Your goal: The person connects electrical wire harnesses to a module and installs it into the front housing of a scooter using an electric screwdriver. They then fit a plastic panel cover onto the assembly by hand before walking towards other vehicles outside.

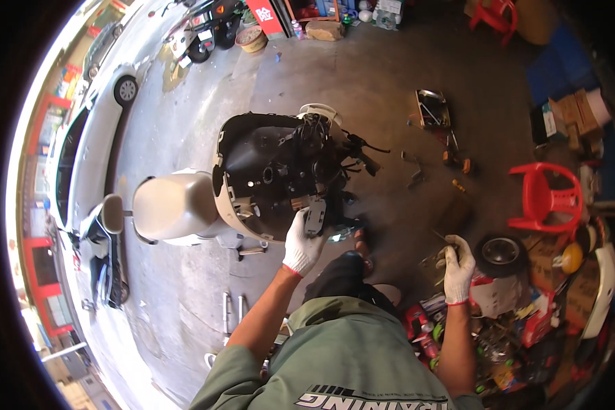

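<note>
Head view: mid-frame, the left hand (301, 246) clamps a grey part (315, 215); lower right, the right hand (459, 268), grip I can't tell

Upper garment (355, 352), 6 o'clock: muted green fabric, short-sleeved; left sleeve (223, 376) at 7 o'clock, plain. Garment marking (376, 403), between 5 and 6 o'clock: large white lettering with a narrow dark band alongside. Left hand (302, 247), 6 o'clock, and right hand (459, 270), 4 o'clock: white fabric gloves, red-edged cuffs. Legwear (340, 279), 5 o'clock: black.
</note>
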